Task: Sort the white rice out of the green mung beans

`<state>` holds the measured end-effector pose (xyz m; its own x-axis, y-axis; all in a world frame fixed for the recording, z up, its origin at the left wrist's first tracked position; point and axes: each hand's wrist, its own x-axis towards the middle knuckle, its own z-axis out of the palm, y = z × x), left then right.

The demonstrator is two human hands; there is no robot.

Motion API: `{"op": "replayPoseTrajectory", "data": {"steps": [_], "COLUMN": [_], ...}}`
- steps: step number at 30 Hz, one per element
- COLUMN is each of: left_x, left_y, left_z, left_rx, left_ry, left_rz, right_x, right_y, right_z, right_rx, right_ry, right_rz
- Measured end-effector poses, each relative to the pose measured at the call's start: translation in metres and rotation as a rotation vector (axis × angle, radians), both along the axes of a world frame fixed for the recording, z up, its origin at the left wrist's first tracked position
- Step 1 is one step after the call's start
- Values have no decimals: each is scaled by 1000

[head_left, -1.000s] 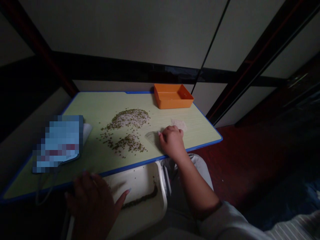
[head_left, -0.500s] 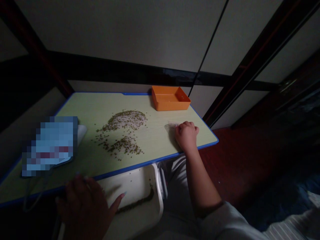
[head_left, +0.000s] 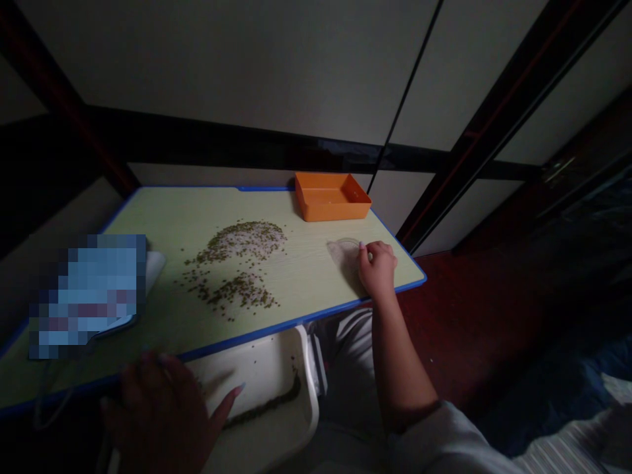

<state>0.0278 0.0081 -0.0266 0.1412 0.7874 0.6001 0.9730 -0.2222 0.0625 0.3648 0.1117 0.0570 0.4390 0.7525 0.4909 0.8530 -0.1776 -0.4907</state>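
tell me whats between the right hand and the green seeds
In the head view, a translucent plastic sheet touches the right hand, and bare desktop runs from it to the green seeds.

You wear a pale grey top, its loose sleeve (head_left: 419, 442) ending partway up your right arm; your left hand (head_left: 158, 415) and right hand (head_left: 378, 268) show long fingernails (head_left: 239, 390) with pale polish; pale trousers (head_left: 351, 349) fall in soft folds across your lap, dim in this light.

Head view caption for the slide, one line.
Right hand on a clear plastic sheet beside scattered mung beans; left hand at a white tray holding more beans.
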Motion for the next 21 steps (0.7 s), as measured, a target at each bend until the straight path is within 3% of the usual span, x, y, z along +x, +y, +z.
{"op": "replayPoseTrajectory", "data": {"steps": [6, 12, 21], "left_x": [-1, 0, -1], "left_y": [1, -1, 4], "left_z": [-3, 2, -2], "left_rx": [-7, -59, 18], "left_ry": [-37, -39, -59], "left_rz": [-3, 5, -3], "right_x": [26, 40, 39], "right_y": [-9, -16, 3], "right_z": [1, 14, 22], "right_rx": [65, -92, -192], "right_ry": [-27, -171, -270], "right_rz": [193, 471, 471]}}
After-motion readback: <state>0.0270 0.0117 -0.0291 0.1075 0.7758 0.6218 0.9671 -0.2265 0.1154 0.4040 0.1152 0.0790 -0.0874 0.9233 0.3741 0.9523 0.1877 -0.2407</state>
